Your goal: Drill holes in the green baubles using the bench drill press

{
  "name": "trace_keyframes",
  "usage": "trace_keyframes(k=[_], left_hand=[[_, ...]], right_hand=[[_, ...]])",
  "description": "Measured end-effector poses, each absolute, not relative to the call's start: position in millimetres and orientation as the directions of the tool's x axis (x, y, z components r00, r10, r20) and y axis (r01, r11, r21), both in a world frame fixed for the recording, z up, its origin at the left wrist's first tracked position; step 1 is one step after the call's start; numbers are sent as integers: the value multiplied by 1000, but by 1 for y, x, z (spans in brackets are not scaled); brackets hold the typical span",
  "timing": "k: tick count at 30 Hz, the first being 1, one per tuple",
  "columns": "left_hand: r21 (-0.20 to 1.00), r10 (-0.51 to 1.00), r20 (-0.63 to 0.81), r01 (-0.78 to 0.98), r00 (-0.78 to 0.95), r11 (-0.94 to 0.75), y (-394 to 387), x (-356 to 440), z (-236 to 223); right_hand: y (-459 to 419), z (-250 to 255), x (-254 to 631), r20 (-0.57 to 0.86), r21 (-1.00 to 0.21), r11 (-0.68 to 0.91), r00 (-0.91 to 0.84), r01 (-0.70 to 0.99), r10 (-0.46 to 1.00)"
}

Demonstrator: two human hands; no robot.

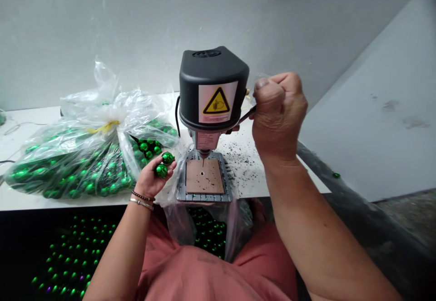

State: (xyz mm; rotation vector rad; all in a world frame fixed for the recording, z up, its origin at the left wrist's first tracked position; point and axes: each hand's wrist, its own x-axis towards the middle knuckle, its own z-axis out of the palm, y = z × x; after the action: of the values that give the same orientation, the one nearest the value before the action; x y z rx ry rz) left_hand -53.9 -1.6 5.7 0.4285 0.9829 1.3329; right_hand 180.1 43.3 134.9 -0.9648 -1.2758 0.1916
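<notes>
A white tabletop (37, 202) is carrying a mini drill press (211, 90) at the middle of its near side, with the press's grey base (182, 185) and brown drilling pad (204, 176) sitting flat. To the left, a tied clear plastic bag (102, 106) is slumping with shiny green baubles (68, 176) inside, black specks (241, 165) are lying scattered right of the press, and a thin white cable (20, 128) is trailing at the far left.

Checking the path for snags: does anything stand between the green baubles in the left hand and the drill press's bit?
Only a loose fold of clear plastic bag, rising beside the left edge of the drill press base, lies between the left hand, with its green baubles, and the drill bit. Nothing else visible blocks the way.
</notes>
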Motion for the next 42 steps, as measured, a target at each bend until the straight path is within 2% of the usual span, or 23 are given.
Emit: trace_keyframes(k=[2, 6, 9, 13, 17, 21, 27, 33, 36, 42], left_hand=[[698, 931, -360, -678, -57, 229, -8, -50, 8], [766, 925, -373, -587, -73, 262, -10, -42, 8], [866, 934, -353, -397, -55, 303, -10, -35, 7], [959, 959, -282, -45, -13, 281, -11, -20, 11], [943, 971, -234, 257, 53, 213, -8, -5, 12], [886, 979, -188, 442, 75, 136, -2, 3, 7], [811, 988, -141, 580, 57, 83, 2, 7, 6], [793, 990, -119, 607, 75, 50, 4, 8, 8], [781, 988, -127, 623, 92, 43, 4, 10, 7], [704, 993, -8, 706, 118, -78, 7, 18, 4]], right_hand=[[43, 135, 180, 719, -695, 619, 330, 366, 612], [41, 135, 180, 720, -694, 623, 321, 361, 615], [40, 136, 181, 730, -683, 632, 312, 366, 608], [40, 138, 181, 757, -652, 637, 311, 411, 574], [40, 141, 181, 744, -665, 616, 303, 422, 595], [40, 143, 182, 746, -662, 621, 290, 421, 599], [40, 145, 183, 736, -673, 611, 294, 417, 610], [40, 144, 183, 713, -692, 575, 289, 436, 639], [40, 143, 183, 734, -675, 613, 290, 411, 614], [40, 143, 184, 726, -683, 611, 282, 401, 627]])
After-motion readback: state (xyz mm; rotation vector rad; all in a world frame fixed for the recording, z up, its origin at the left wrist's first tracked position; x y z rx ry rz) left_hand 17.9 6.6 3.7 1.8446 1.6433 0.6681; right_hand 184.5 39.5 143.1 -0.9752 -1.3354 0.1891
